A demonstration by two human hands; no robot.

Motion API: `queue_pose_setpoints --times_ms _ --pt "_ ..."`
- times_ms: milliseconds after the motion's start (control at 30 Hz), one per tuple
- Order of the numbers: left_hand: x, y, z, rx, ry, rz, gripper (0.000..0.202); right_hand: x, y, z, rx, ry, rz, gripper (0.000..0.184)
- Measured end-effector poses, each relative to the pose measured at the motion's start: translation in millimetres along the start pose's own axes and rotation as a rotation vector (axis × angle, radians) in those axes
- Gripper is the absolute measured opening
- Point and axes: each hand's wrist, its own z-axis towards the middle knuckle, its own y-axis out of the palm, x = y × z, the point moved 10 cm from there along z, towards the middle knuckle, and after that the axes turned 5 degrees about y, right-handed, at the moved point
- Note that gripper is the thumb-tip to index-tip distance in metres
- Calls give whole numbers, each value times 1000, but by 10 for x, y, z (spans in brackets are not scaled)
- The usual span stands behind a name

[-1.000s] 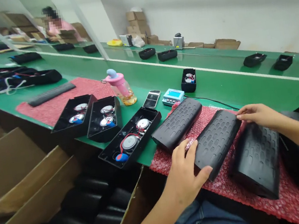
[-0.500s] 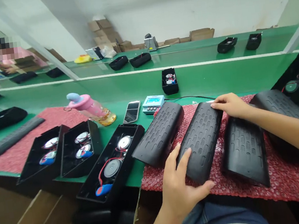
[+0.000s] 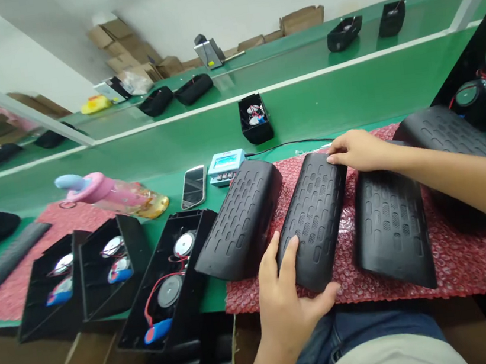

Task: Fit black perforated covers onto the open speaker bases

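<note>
Several black speaker covers lie side by side on a red bubble-wrap sheet (image 3: 458, 255). My left hand (image 3: 287, 298) grips the near end of the second cover (image 3: 315, 220), thumb under its edge and fingers on top. My right hand (image 3: 355, 151) holds the far end of that same cover, fingers curled over it. To the left lies another cover (image 3: 242, 224), and to the right a third cover (image 3: 392, 228), with one more (image 3: 446, 131) behind my right forearm.
Open black housings with speaker drivers (image 3: 170, 278) (image 3: 113, 265) (image 3: 53, 284) overhang the table's near edge at left. A pink bottle (image 3: 105, 191), a phone (image 3: 194, 185) and a small meter (image 3: 226, 165) lie behind them. More housings (image 3: 255, 118) sit on the green belt; a person works far left.
The view has swung right and tilted. Both hands stay on the second cover; my left hand's fingers have slid further onto its near end.
</note>
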Motion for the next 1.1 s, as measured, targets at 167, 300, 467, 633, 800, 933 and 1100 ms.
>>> queue_pose_setpoints --times_ms 167,300,467,633,800,933,1100 --pt "17 49 7 -42 -17 45 72 19 36 18 -30 -29 -85 13" --pt "95 24 1 -126 37 153 80 32 -56 -24 0 -19 -187 27" --pt "-31 -273 216 -244 94 205 57 -325 -380 -468 102 -390 -228 37" --pt "-775 -408 680 -300 -215 290 71 -223 -234 -1262 -136 -692 -151 50" --pt "-1198 39 851 -593 -349 245 93 135 85 -1515 -121 -668 -260 101" --pt "-1412 71 915 -636 -408 174 94 103 72 -1378 -72 -679 -126 100" --pt "-1671 25 934 -670 -505 69 85 -48 127 -1089 -304 -643 -46 77"
